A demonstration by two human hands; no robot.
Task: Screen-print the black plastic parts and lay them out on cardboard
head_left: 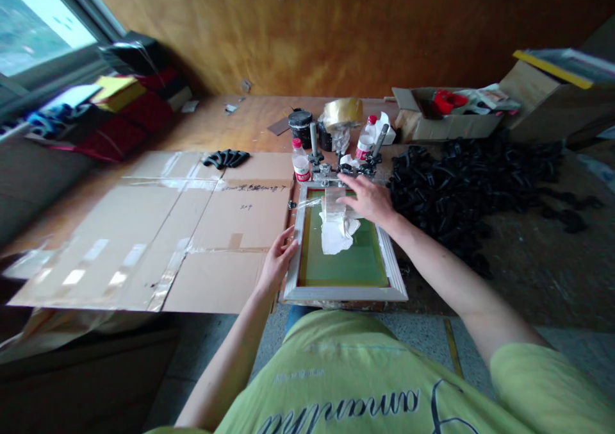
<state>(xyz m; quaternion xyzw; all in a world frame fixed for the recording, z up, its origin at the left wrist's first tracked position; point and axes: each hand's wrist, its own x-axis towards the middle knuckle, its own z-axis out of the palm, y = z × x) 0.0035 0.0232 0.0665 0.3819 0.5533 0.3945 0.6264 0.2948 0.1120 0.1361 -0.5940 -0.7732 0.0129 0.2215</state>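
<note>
A screen-printing frame (348, 294) with a pale metal border and green mesh (350, 268) lies in front of me. My left hand (277, 259) is at its left border, thumb and fingers closed on the edge; the fingertips underneath are hidden. Above the far part of the mesh, my right hand (369, 198) is spread with its fingers pointing left. Below those fingers is a translucent strip (335, 204), perhaps tape. Crumpled white paper (337, 236) shows on the mesh area. Metal clamps (327, 174) stand at the frame's far end.
Flattened cardboard (225, 219) covers the left, with several black curved pieces (227, 159) on it. A big heap of black pieces (446, 190) lies right. Behind the frame stand two red-capped bottles (301, 161), a black tub (300, 125) and a tape roll (342, 112). An open carton (446, 126) sits back right.
</note>
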